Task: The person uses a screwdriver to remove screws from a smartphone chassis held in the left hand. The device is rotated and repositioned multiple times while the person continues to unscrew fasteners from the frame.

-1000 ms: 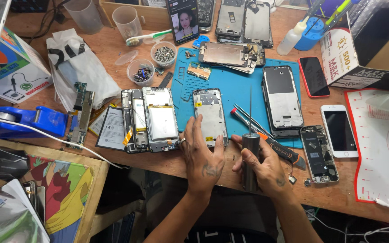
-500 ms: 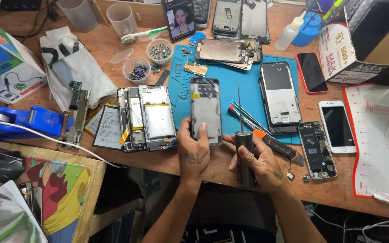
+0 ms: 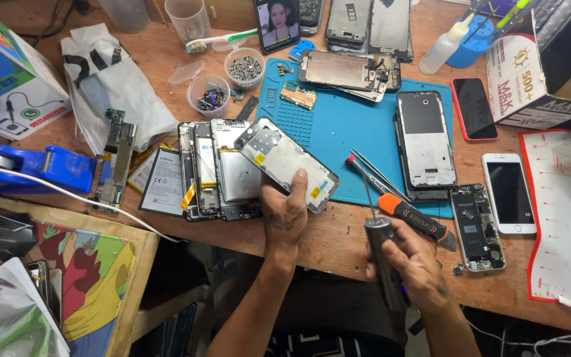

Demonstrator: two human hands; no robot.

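My left hand (image 3: 285, 213) grips an opened phone body (image 3: 283, 158) by its near end, lifted and turned aslant over the left edge of the blue work mat (image 3: 358, 125). My right hand (image 3: 414, 264) holds a dark grey electric screwdriver (image 3: 383, 258) upright near the table's front edge, its thin bit pointing up and away from me. The screwdriver tip is apart from the phone. An orange-handled tool (image 3: 412, 215) and tweezers (image 3: 381, 173) lie on the mat just beyond my right hand.
Several dismantled phones (image 3: 216, 173) and a battery (image 3: 163, 180) lie left of the mat. A black phone frame (image 3: 424, 142), a bare board phone (image 3: 476, 228), a white phone (image 3: 509, 193) and a red phone (image 3: 473, 109) lie right. Small screw cups (image 3: 244, 67) stand behind; a blue tape dispenser (image 3: 41, 168) sits far left.
My left hand picked the phone body up from the mat and swung it leftward and aslant. My right hand drew the screwdriver back toward the table edge.
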